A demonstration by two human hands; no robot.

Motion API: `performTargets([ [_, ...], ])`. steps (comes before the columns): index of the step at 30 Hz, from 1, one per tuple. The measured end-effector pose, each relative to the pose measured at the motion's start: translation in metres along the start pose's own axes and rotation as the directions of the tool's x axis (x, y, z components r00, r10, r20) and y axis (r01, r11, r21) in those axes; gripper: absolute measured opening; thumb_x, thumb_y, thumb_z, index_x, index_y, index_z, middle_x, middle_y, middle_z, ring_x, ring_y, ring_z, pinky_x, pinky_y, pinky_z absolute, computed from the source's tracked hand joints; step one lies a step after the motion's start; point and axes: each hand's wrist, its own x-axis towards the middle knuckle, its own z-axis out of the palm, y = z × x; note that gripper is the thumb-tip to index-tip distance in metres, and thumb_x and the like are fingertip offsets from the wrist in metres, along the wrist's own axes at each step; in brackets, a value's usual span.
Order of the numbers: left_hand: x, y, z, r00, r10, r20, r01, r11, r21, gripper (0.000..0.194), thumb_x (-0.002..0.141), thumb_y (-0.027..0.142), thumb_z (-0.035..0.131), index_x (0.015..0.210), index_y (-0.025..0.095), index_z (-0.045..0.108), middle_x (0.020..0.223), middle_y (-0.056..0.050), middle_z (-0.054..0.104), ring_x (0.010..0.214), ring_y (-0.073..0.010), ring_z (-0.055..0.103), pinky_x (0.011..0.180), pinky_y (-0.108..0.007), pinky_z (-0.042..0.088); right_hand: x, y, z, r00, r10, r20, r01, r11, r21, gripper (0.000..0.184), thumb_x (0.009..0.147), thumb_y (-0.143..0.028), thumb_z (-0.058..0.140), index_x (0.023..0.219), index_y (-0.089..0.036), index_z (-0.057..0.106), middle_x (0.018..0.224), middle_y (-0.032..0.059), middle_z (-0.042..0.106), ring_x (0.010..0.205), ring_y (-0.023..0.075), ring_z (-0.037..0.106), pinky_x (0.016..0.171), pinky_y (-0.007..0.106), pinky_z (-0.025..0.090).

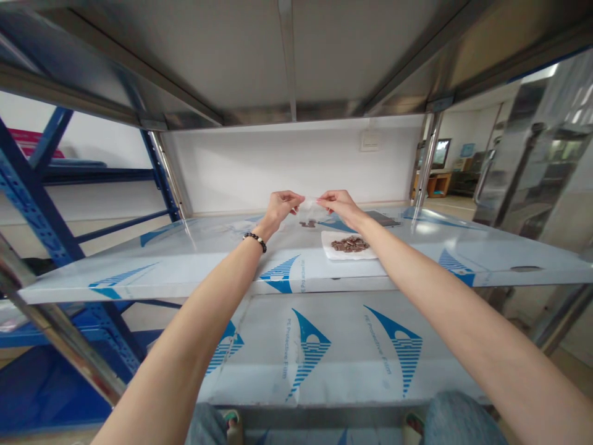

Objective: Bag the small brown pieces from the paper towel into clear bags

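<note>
My left hand (281, 206) and my right hand (340, 203) are both raised over the steel shelf (194, 259), each pinching one top corner of a small clear plastic bag (309, 213). The bag hangs between them with a few dark brown pieces at its bottom. Just below and to the right of the bag, a white sheet (330, 248) lies on the shelf with a heap of small dark brown pieces (356, 244) on it. A beaded bracelet sits on my left wrist.
A dark flat object (382, 217) lies on the shelf behind my right hand. A lower shelf (333, 352) covered in blue-printed protective film is below. Blue metal racking (32, 204) stands at the left, a steel cabinet (542, 167) at the right.
</note>
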Motion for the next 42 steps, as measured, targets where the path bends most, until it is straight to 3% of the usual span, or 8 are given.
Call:
performTargets([
  [7, -0.011, 0.01, -0.002, 0.994, 0.037, 0.106, -0.035, 0.999, -0.015, 0.033, 0.074, 0.041, 0.088, 0.066, 0.017, 0.067, 0.063, -0.002, 0.063, 0.059, -0.0118, 0.057, 0.061, -0.027, 0.052, -0.002, -0.001, -0.001, 1.0, 0.014, 0.026, -0.016, 0.996, 0.089, 0.022, 0.074, -0.035, 0.086, 0.08, -0.019, 0.072, 0.081, 0.0014, 0.066, 0.077, 0.0144, 0.058, 0.068, 0.027, 0.045],
  [16, -0.006, 0.006, 0.001, 0.976, 0.01, 0.216, -0.041, 0.989, 0.14, 0.018, 0.085, 0.03, 0.078, 0.083, 0.014, 0.073, 0.071, -0.003, 0.068, 0.06, -0.0119, 0.06, 0.058, -0.025, 0.052, -0.003, 0.001, -0.002, 0.997, 0.061, 0.054, -0.063, 0.997, 0.032, 0.029, 0.076, -0.036, 0.087, 0.074, -0.019, 0.064, 0.075, 0.0001, 0.062, 0.07, 0.0125, 0.053, 0.067, 0.029, 0.044],
  [21, -0.007, 0.005, 0.002, 0.966, 0.027, 0.257, -0.066, 0.988, 0.143, 0.013, 0.084, 0.026, 0.073, 0.084, 0.013, 0.075, 0.073, -0.004, 0.069, 0.063, -0.0114, 0.061, 0.06, -0.024, 0.053, -0.007, -0.003, 0.001, 0.982, 0.068, 0.179, -0.074, 0.997, 0.024, 0.026, 0.08, -0.039, 0.087, 0.083, -0.019, 0.072, 0.082, 0.0023, 0.067, 0.078, 0.0149, 0.059, 0.07, 0.028, 0.047],
  [25, -0.006, 0.004, 0.005, 0.946, -0.013, 0.322, -0.03, 0.991, 0.128, 0.016, 0.083, 0.029, 0.074, 0.084, 0.013, 0.074, 0.069, -0.003, 0.068, 0.061, -0.0119, 0.062, 0.059, -0.024, 0.052, -0.009, -0.003, 0.005, 0.959, 0.062, 0.277, -0.067, 0.998, 0.008, 0.025, 0.081, -0.04, 0.086, 0.082, -0.019, 0.071, 0.076, 0.0012, 0.064, 0.073, 0.0143, 0.056, 0.068, 0.028, 0.046],
  [32, -0.001, 0.006, 0.006, 0.97, 0.111, 0.215, -0.14, 0.983, 0.122, 0.019, 0.079, 0.031, 0.077, 0.078, 0.012, 0.076, 0.063, -0.002, 0.065, 0.057, -0.0104, 0.055, 0.058, -0.025, 0.046, -0.002, -0.002, 0.002, 0.992, -0.041, 0.123, 0.046, 0.998, -0.045, 0.041, 0.074, -0.051, 0.091, 0.071, -0.02, 0.065, 0.067, -0.0017, 0.057, 0.065, 0.0127, 0.05, 0.062, 0.028, 0.04],
  [36, 0.003, 0.005, 0.004, 0.987, 0.123, 0.106, -0.138, 0.98, 0.143, 0.025, 0.075, 0.036, 0.082, 0.071, 0.012, 0.075, 0.056, -0.001, 0.062, 0.053, -0.0104, 0.048, 0.055, -0.026, 0.039, -0.002, -0.006, 0.001, 0.99, -0.082, 0.119, 0.088, 0.995, -0.048, 0.047, 0.074, -0.057, 0.092, 0.066, -0.02, 0.063, 0.062, -0.0012, 0.055, 0.062, 0.0123, 0.048, 0.059, 0.028, 0.039],
  [42, 0.006, 0.003, -0.004, 0.997, 0.072, 0.041, -0.076, 0.988, 0.135, 0.023, 0.07, 0.032, 0.085, 0.068, 0.012, 0.075, 0.055, -0.002, 0.061, 0.052, -0.0111, 0.049, 0.053, -0.026, 0.039, -0.006, -0.008, 0.001, 0.986, -0.075, 0.146, 0.084, 0.995, -0.055, 0.05, 0.074, -0.062, 0.092, 0.069, -0.017, 0.07, 0.059, 0.0025, 0.059, 0.058, 0.013, 0.05, 0.056, 0.028, 0.038],
])
